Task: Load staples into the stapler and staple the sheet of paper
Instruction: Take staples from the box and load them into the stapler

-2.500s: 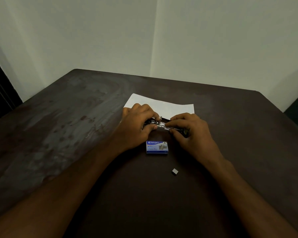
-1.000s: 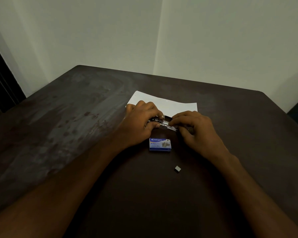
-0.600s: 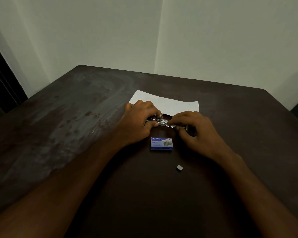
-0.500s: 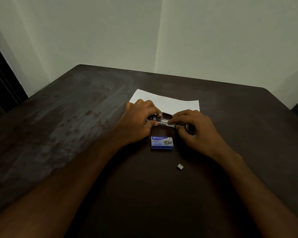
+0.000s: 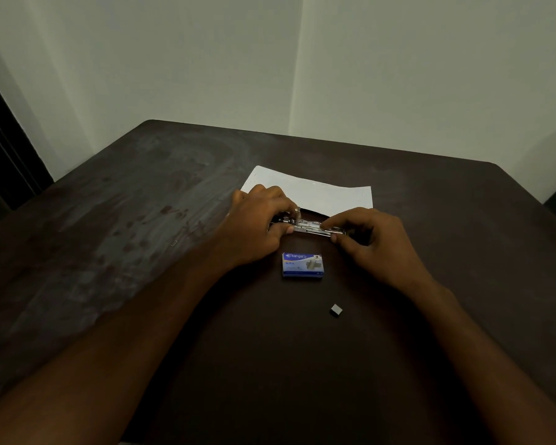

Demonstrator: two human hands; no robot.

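A dark, smudged wooden table [image 5: 116, 258] stands in a corner of pale walls [image 5: 206, 59], with a dark opening [image 5: 0, 149] at the far left edge of the view. Near the middle of the table the stapler [image 5: 312, 227] lies crosswise, its bright metal channel exposed between the two hands. The left hand [image 5: 257, 226] comes in from 9 o'clock of the stapler. Its fingers are curled over that end, and its thumb and forefinger pinch the metal close to a small upright part. The right hand [image 5: 376, 242] comes in from 3 o'clock. Its thumb and forefinger close on the other end of the channel, and its remaining fingers are loosely bent behind. Whether staples already sit in the channel cannot be told. The white sheet of paper [image 5: 318, 192] lies flat at 12 o'clock of the stapler, its near edge partly hidden by both hands. The blue box of staples [image 5: 302, 265] rests closed at 6 o'clock, just beside the hands and touched by neither. A small grey block [image 5: 336, 310] lies farther toward 5 o'clock, apart from the box.
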